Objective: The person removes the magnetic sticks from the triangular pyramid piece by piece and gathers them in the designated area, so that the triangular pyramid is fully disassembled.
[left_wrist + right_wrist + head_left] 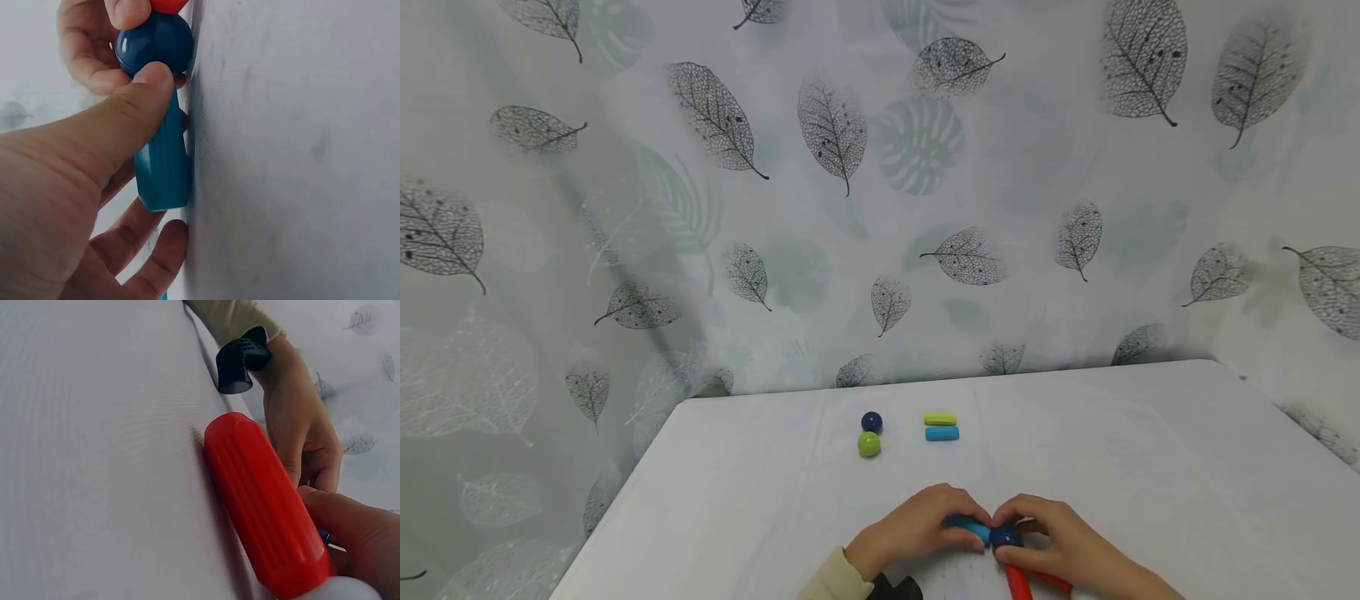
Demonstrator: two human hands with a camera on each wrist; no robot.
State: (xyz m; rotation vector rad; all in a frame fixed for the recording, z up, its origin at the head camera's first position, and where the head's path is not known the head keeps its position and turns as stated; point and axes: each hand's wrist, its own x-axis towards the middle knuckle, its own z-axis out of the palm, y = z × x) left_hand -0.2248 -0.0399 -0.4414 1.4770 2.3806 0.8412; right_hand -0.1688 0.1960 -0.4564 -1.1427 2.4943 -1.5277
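Observation:
My left hand [921, 525] pinches a light blue ridged rod [164, 165], its thumb lying over the end that meets a dark blue ball [156, 45]. Fingers and thumb of my right hand [1060, 542] hold that same ball. Rod and ball touch; whether they are joined I cannot tell. A red rod [262, 506] runs from the ball side toward the front edge in the head view, and another red rod [1052, 582] lies partly under the right hand. At the red rod's near end in the right wrist view is a white rounded piece [344, 590].
Farther back on the white table [737, 483] lie a loose dark blue ball [872, 422], a green ball [869, 444], a yellow-green rod [940, 419] and a blue rod [942, 433]. A black wrist device [240, 362] sits by the left sleeve. Leaf-print curtain [850, 233] hangs behind.

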